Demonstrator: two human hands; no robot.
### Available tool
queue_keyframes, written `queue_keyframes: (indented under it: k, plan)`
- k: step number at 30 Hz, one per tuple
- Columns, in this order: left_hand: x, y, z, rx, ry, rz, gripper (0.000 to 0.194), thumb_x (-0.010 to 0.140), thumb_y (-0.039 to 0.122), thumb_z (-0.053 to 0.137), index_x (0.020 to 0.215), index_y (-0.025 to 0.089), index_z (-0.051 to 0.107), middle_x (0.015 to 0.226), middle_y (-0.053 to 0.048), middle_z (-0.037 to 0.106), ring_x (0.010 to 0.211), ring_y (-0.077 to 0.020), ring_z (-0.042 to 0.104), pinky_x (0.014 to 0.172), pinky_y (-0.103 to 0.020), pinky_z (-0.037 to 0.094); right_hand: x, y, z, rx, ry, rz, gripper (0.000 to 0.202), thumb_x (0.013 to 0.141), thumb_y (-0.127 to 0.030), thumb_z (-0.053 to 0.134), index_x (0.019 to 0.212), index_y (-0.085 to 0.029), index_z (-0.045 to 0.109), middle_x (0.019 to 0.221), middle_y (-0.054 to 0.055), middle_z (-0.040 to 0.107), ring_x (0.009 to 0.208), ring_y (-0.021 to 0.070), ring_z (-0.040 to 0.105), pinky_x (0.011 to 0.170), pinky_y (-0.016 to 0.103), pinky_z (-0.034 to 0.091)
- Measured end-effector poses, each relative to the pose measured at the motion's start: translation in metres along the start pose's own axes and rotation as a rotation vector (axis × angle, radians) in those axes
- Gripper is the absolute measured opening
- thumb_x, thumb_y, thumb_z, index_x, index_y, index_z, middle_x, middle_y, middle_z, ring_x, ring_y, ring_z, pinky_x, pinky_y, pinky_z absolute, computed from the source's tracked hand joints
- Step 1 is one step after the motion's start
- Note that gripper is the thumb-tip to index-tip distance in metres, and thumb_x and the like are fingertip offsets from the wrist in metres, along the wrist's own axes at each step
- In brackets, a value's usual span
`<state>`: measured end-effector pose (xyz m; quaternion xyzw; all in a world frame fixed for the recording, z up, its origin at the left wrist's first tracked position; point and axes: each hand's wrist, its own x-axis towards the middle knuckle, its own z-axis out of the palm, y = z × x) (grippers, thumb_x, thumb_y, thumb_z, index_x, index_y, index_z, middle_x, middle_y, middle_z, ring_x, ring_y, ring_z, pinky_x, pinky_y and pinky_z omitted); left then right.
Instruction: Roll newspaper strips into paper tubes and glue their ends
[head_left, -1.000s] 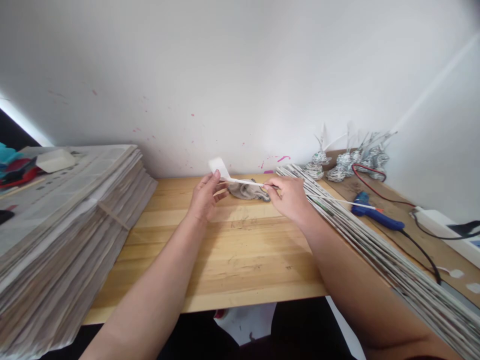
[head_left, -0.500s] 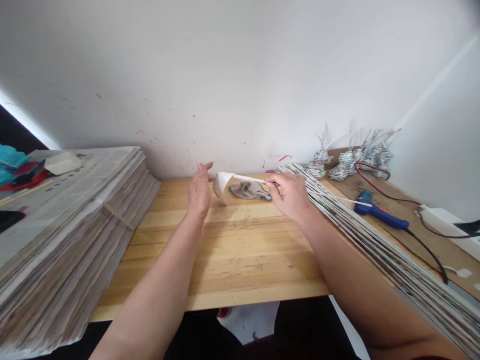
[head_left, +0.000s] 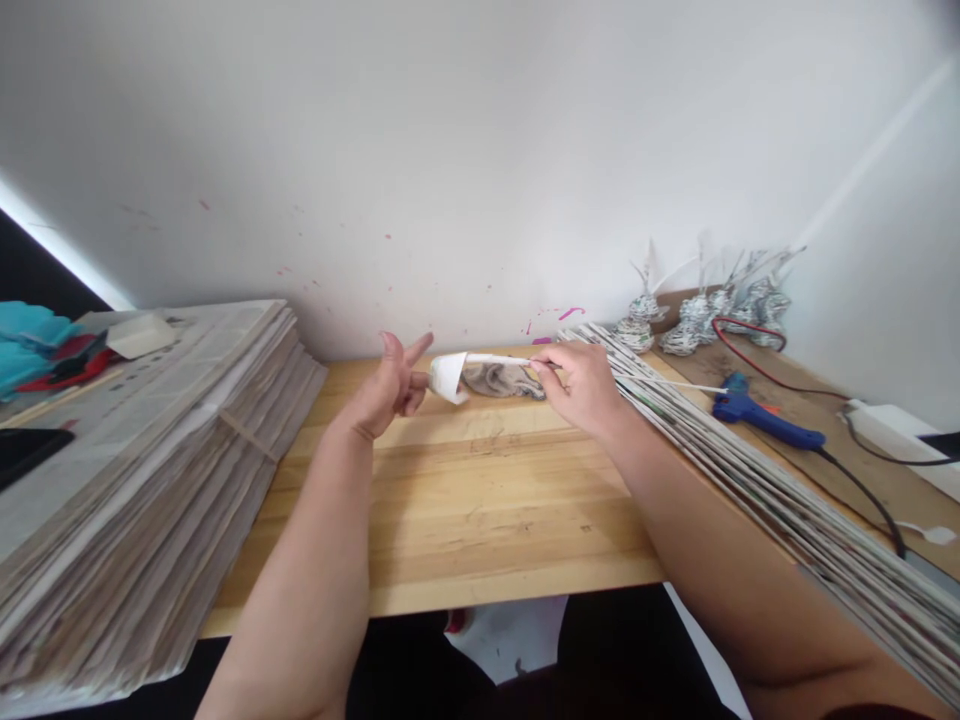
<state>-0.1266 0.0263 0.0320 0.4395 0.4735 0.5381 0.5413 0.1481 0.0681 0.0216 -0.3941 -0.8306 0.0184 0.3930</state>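
My right hand (head_left: 581, 385) pinches a partly rolled white paper tube (head_left: 499, 359) between thumb and fingers. From behind that hand a thin stick (head_left: 675, 384) sticks out to the right, over the bundle of tubes. The tube's left end widens into a loose curl of paper (head_left: 448, 378). My left hand (head_left: 394, 382) is at this curl, thumb and index finger spread and the other fingers bent; a fingertip meets or nearly meets the paper. Beneath the tube a crumpled grey-brown cloth (head_left: 502, 380) lies on the wooden table (head_left: 480, 500).
A tall stack of newspaper sheets (head_left: 247, 430) stands at left, with a white block (head_left: 141, 335) on top. Along the right lie many thin paper tubes (head_left: 720, 480). Beyond them are a blue glue gun (head_left: 772, 418), a white power strip (head_left: 900, 440) and several woven paper pieces (head_left: 682, 330).
My left hand has turned, its index finger and thumb now spread apart. The loose paper curl has wound round further. My right hand keeps its pinch in nearly the same spot.
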Motion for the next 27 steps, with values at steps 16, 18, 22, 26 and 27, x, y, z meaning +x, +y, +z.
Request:
queue_keyframes:
  k: [16,18,22,26,27]
  plan:
    - [-0.008,0.001,-0.011,-0.022,-0.058,-0.107,0.094,0.07,0.089,0.042,0.13,0.019,0.064,0.078,-0.014,0.073,0.035,-0.0073,0.026,0.037,-0.026,0.02,-0.001,0.004,0.004,0.027,-0.037,0.039,0.018,0.091,-0.025,0.055,0.083,-0.02,0.07,0.085,0.005,0.073,0.085,0.0221,0.061,0.081,0.036,0.036]
    - [-0.016,0.007,-0.012,-0.1,-0.072,-0.059,0.101,0.066,0.094,0.034,0.133,0.023,0.061,0.081,-0.013,0.073,0.034,-0.0066,0.025,0.036,-0.025,0.019,-0.002,0.005,0.005,-0.031,-0.067,0.043,0.017,0.091,-0.024,0.055,0.083,-0.02,0.07,0.087,0.005,0.073,0.087,0.0227,0.061,0.082,0.037,0.034]
    - [-0.02,0.018,-0.009,-0.218,0.053,0.157,0.086,0.071,0.091,0.036,0.134,0.037,0.058,0.108,-0.013,0.073,0.035,-0.0034,0.025,0.037,-0.024,0.018,-0.003,0.002,0.007,-0.03,-0.188,-0.054,0.017,0.09,-0.024,0.057,0.082,-0.021,0.07,0.081,0.004,0.072,0.083,0.0218,0.061,0.081,0.036,0.034]
    - [-0.001,0.0,-0.009,-0.08,-0.062,0.092,0.088,0.072,0.088,0.04,0.136,0.031,0.058,0.117,-0.021,0.069,0.035,-0.0033,0.029,0.036,-0.025,0.013,-0.002,-0.002,0.004,0.11,-0.156,-0.091,0.016,0.091,-0.024,0.057,0.081,-0.02,0.069,0.078,0.003,0.072,0.078,0.0191,0.062,0.08,0.034,0.036]
    - [0.004,-0.008,-0.009,-0.023,-0.114,0.017,0.094,0.07,0.089,0.039,0.136,0.026,0.059,0.114,-0.024,0.069,0.035,-0.004,0.029,0.036,-0.026,0.011,-0.002,-0.003,0.003,0.156,-0.117,-0.083,0.016,0.091,-0.024,0.057,0.081,-0.02,0.069,0.079,0.003,0.072,0.078,0.0184,0.062,0.079,0.033,0.037]
